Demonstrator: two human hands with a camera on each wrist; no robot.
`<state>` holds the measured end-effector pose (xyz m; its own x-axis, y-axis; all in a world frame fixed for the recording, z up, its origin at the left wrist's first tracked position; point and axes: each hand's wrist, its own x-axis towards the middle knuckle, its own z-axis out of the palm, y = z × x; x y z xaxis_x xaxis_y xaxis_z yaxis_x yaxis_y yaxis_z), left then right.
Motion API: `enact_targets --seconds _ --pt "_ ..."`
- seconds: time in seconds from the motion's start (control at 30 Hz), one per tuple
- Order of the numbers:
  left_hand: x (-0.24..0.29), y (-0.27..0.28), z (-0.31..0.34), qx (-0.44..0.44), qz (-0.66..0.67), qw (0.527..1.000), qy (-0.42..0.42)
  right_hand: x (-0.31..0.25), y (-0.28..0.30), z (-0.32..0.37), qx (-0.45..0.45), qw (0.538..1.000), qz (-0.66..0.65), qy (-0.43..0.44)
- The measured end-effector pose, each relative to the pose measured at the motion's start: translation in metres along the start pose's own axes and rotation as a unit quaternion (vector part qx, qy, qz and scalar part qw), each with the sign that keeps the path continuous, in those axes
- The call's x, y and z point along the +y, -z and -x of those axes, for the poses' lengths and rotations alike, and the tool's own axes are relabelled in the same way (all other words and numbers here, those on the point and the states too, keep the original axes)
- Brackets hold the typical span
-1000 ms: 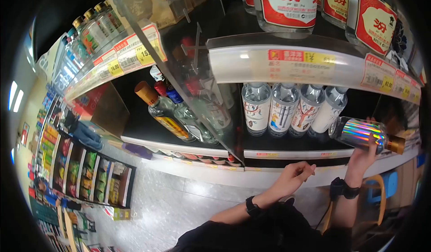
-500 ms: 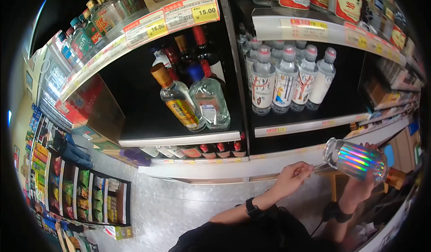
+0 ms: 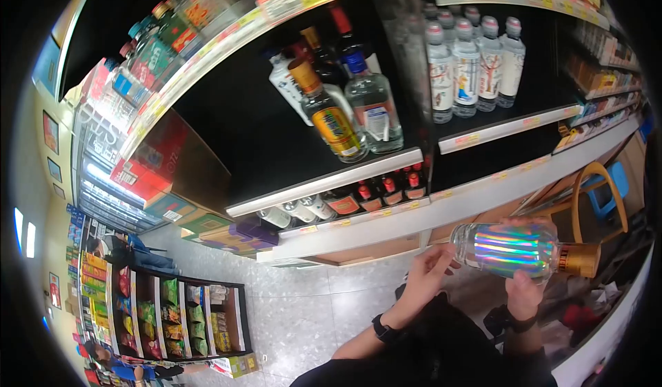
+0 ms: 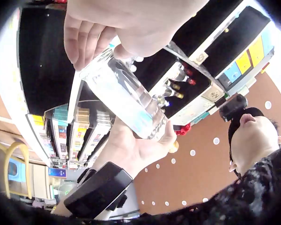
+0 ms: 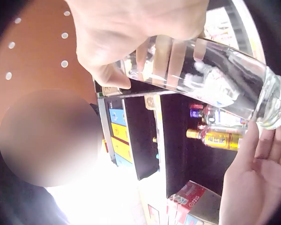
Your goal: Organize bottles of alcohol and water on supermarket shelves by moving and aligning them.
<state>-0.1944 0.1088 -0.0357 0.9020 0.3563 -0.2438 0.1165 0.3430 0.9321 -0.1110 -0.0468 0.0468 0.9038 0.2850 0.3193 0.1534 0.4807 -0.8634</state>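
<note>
A clear glass bottle (image 3: 514, 249) with a gold cap and a shimmering rainbow label lies sideways in front of the person. My right hand (image 3: 525, 296) grips it near the shoulder, the gold cap pointing right; in the right wrist view the fingers (image 5: 174, 61) curl behind the glass. At the thick base, my left hand (image 3: 429, 273) touches the bottle with relaxed fingertips. The left wrist view has this hand (image 4: 126, 23) above the base and the right hand (image 4: 138, 150) below, at the other end. Small writing on the bottle is too blurred to read.
A shelf ahead carries a yellow-labelled bottle (image 3: 336, 128), a blue-capped bottle (image 3: 376, 111) and several white-labelled bottles (image 3: 465, 77). Cartons (image 3: 165, 173) stand at the left, beyond them a snack rack (image 3: 179, 311). A wooden chair (image 3: 600, 194) is at the right.
The bottle has moved away from the shelf, left and toward the body, in the right hand. The left fingertips have come to its base. The head view has turned right-to-left across the shelves.
</note>
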Motion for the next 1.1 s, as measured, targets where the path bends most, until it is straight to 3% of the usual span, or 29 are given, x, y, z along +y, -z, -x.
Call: enact_targets --seconds 0.13,0.23,0.33,0.4,0.47,0.5,0.53,0.6,0.67,0.73,0.93,1.0,1.1 --pt "0.018 0.056 0.008 0.056 0.011 0.998 -0.041 0.023 -0.054 0.0 -0.05 0.998 -0.021 -0.033" --pt "0.036 0.11 0.008 0.086 0.008 0.995 -0.055 0.051 -0.097 -0.022 -0.227 0.971 0.009 0.075" --pt "0.064 0.158 0.003 0.161 -0.025 0.98 -0.116 0.07 -0.162 -0.033 -0.24 0.968 -0.014 0.07" --pt "0.085 0.192 0.0 0.186 -0.097 0.97 -0.123 0.096 -0.194 -0.044 -0.259 0.959 0.003 0.112" --pt "0.112 0.212 -0.002 0.231 -0.22 0.909 -0.269 0.113 -0.225 -0.054 -0.271 0.939 0.029 0.21" --pt "0.122 0.224 -0.001 0.23 -0.247 0.899 -0.279 0.115 -0.237 -0.061 -0.293 0.928 0.066 0.222" --pt "0.128 0.233 -0.004 0.226 -0.249 0.9 -0.277 0.119 -0.248 -0.066 -0.289 0.929 0.067 0.221" --pt "0.137 0.248 -0.01 0.219 -0.332 0.844 -0.36 0.127 -0.272 -0.072 -0.279 0.926 0.088 0.239" --pt "0.144 0.258 -0.018 0.205 -0.312 0.853 -0.365 0.135 -0.293 -0.075 -0.274 0.924 0.096 0.247" --pt "0.154 0.266 -0.027 0.175 -0.331 0.822 -0.429 0.146 -0.308 -0.075 -0.231 0.953 0.075 0.18" --pt "0.168 0.285 -0.056 0.19 -0.345 0.799 -0.454 0.164 -0.343 -0.092 -0.169 0.97 0.082 0.157" --pt "0.173 0.287 -0.064 0.18 -0.338 0.805 -0.454 0.162 -0.352 -0.095 -0.142 0.986 0.048 0.074" --pt "0.176 0.289 -0.075 0.171 -0.336 0.808 -0.453 0.172 -0.359 -0.105 -0.138 0.984 0.06 0.099"
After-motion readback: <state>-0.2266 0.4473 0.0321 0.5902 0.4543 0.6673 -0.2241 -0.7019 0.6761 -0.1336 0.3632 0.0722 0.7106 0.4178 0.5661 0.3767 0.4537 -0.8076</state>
